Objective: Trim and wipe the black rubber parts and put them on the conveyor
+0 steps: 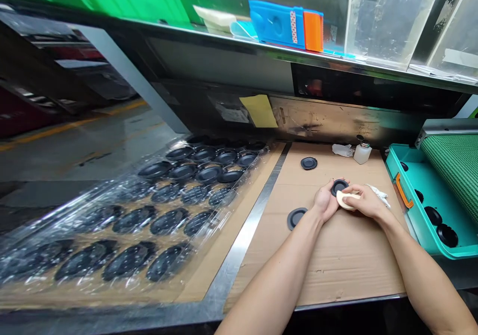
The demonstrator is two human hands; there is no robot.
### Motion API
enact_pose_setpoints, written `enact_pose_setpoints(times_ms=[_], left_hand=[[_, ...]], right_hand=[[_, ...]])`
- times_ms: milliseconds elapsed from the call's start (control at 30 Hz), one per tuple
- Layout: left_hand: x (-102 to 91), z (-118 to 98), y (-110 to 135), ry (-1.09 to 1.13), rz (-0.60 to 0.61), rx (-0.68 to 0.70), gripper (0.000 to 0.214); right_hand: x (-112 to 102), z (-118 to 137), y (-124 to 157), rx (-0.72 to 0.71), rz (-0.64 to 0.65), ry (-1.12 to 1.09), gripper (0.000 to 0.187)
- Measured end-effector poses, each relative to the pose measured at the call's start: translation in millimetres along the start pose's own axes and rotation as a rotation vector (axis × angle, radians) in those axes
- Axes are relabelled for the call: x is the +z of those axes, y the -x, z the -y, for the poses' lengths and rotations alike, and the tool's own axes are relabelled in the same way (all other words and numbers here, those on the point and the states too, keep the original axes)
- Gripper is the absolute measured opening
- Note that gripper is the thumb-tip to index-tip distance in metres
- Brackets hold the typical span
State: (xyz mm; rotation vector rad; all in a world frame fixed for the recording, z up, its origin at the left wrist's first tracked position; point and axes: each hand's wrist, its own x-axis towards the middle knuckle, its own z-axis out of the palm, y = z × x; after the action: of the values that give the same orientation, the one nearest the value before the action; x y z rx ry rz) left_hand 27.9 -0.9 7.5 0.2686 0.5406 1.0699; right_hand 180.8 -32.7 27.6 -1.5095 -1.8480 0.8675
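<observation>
My left hand (325, 201) is closed round a black round part (339, 186), held just above the cardboard (328, 265). Between the thumb and fingers of my right hand (364, 201) is a cream-coloured pad (346, 199); it overlaps the near edge of the black part, and whether they touch I cannot tell. One black disc (308, 163) lies farther back on the cardboard. Another black disc (296, 219) rests left of my hands, partly hidden by my left forearm. A white cloth (379, 194) lies behind my right wrist.
On the left stands a clear plastic tray (209, 225) with rows of black round parts. A teal bin (411, 175) holding several black parts is at the right, beside a green conveyor belt (453, 163). At the back stands a small bottle (362, 153) near crumpled white tissue (342, 150).
</observation>
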Motion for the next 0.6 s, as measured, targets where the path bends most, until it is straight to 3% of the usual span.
enact_pose_setpoints(times_ms=[133,233,333,433,500,600], left_hand=[[-1.4,-13.9,2.2,0.082,-0.007,0.054,0.033],[-1.8,-25.5,6.7,0.139,-0.004,0.090,0.033],[0.3,-34.6,13.4,0.141,0.011,0.090,0.029],[4.6,-38.7,20.2,0.125,0.080,0.017,0.028],[7.3,-38.4,23.4,0.107,0.108,-0.060,0.041],[9.4,-35.0,25.1,0.055,0.097,-0.163,0.061]], right_hand=[[-16.2,0.9,4.2,-0.076,0.000,0.039,0.035],[-29.1,-1.5,3.4,-0.059,-0.205,0.277,0.051],[-40.1,-11.4,1.1,0.009,-0.379,0.570,0.039],[-46.4,-24.5,-1.1,0.120,-0.279,0.737,0.030],[-48.0,-29.2,-2.4,0.154,-0.203,0.760,0.026],[-46.3,-24.0,-3.1,0.067,-0.255,0.675,0.026]])
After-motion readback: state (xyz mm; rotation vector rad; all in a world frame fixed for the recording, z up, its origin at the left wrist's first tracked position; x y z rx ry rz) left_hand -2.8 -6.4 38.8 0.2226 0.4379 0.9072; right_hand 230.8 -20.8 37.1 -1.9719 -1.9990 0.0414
